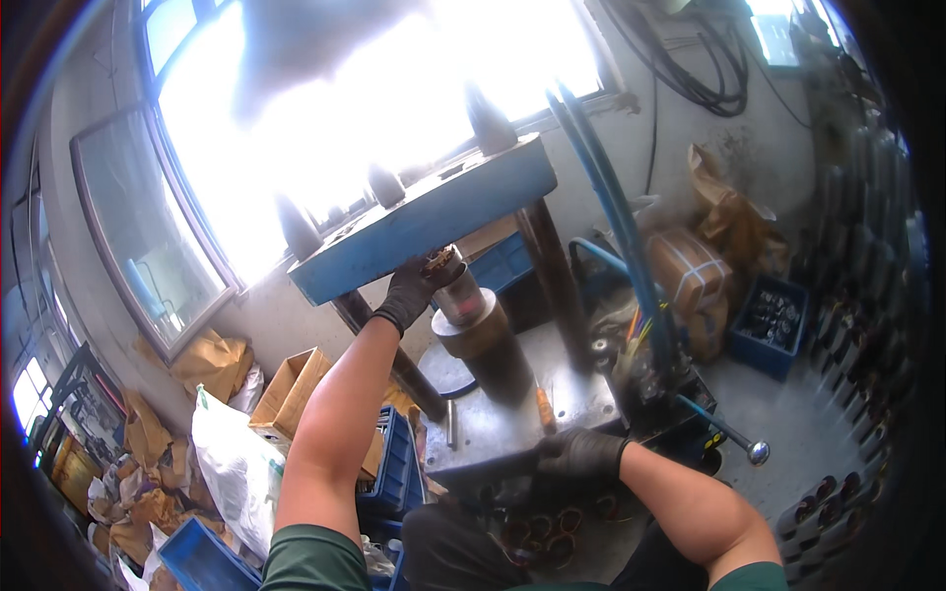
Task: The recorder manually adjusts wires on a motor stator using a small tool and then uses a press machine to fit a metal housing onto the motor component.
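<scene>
My left hand (409, 294), in a dark glove, is closed around a copper-wound part (445, 262) just under the blue press plate (434, 212). Below that part, a shiny metal sleeve (461, 297) stands upright on the thick round ram (478, 340) of the press. My right hand (579, 453), also gloved, rests by the front edge of the steel press bed (493, 433); its fingers blend into the dark there. Close to it on the bed lies an orange-handled screwdriver (545, 406). A short metal pin (451, 424) stands at the bed's left side.
Steel columns (552, 286) flank the ram. Right of the press are blue hoses (616, 217) and a ball-ended lever (757, 452). Several copper-wound rings (542, 537) lie below the bed. Blue crates (394, 458), a wooden box (288, 396) and a white sack (232, 463) stand left.
</scene>
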A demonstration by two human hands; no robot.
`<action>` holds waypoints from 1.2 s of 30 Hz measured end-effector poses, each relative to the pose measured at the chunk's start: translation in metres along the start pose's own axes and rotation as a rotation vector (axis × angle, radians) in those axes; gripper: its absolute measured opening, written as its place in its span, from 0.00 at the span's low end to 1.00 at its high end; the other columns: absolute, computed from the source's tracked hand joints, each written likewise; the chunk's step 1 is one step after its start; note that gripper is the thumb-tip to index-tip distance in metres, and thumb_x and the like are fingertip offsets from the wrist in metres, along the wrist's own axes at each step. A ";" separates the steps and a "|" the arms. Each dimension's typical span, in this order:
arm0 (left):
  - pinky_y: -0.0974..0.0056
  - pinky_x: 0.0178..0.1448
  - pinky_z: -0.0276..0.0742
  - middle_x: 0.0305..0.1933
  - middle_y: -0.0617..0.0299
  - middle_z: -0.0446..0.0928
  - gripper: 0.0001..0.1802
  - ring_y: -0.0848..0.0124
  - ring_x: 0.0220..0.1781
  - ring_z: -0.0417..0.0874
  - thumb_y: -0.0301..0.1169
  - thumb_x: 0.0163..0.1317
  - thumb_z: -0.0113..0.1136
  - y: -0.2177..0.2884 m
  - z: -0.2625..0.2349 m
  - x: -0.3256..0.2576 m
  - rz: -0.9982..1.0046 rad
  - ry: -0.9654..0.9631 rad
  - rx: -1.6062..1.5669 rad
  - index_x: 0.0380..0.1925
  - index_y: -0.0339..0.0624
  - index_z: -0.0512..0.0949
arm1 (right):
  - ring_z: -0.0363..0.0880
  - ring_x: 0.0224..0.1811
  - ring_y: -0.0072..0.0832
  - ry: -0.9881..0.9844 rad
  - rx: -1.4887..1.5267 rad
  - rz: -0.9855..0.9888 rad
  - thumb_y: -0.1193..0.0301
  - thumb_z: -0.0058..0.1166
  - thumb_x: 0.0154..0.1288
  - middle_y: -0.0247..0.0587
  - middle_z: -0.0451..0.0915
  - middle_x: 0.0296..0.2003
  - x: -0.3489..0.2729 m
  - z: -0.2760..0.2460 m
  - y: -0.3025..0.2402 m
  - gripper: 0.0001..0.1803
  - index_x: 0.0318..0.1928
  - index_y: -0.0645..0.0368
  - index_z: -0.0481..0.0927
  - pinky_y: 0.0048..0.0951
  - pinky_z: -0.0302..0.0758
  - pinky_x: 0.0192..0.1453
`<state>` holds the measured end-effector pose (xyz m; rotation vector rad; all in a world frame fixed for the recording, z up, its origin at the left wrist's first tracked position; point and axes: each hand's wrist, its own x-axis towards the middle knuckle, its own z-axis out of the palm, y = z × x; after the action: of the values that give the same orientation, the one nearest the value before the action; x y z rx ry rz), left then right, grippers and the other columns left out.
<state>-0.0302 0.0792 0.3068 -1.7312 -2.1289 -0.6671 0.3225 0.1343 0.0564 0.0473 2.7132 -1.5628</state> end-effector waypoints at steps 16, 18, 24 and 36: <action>0.58 0.59 0.80 0.48 0.50 0.87 0.33 0.63 0.51 0.87 0.54 0.64 0.72 0.003 -0.004 -0.010 -0.161 -0.031 -0.059 0.54 0.34 0.84 | 0.87 0.53 0.52 -0.047 -0.365 0.004 0.55 0.56 0.66 0.58 0.88 0.49 -0.009 0.002 -0.011 0.25 0.57 0.55 0.87 0.47 0.80 0.62; 0.58 0.59 0.80 0.48 0.50 0.87 0.33 0.63 0.51 0.87 0.53 0.63 0.73 0.014 -0.010 -0.003 -0.240 -0.120 -0.029 0.54 0.34 0.84 | 0.86 0.54 0.53 -0.068 -0.381 -0.024 0.53 0.55 0.67 0.58 0.87 0.48 -0.012 0.004 -0.008 0.25 0.57 0.55 0.87 0.48 0.79 0.62; 0.58 0.61 0.80 0.50 0.49 0.88 0.34 0.60 0.54 0.88 0.51 0.60 0.74 0.036 -0.019 -0.005 -0.339 -0.223 -0.082 0.55 0.34 0.84 | 0.86 0.54 0.54 -0.092 -0.477 -0.021 0.51 0.55 0.68 0.58 0.87 0.47 -0.022 0.001 -0.016 0.26 0.56 0.55 0.87 0.50 0.79 0.63; 0.55 0.66 0.81 0.61 0.48 0.83 0.43 0.58 0.63 0.86 0.51 0.58 0.77 0.025 -0.001 -0.033 -0.299 -0.035 0.018 0.68 0.42 0.73 | 0.85 0.58 0.52 -0.065 -0.391 0.018 0.49 0.56 0.68 0.58 0.86 0.52 -0.042 -0.017 -0.015 0.29 0.60 0.54 0.85 0.47 0.78 0.66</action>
<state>0.0012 0.0553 0.2939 -1.4370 -2.4358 -0.6946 0.3641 0.1404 0.0786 0.0163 2.8982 -0.9844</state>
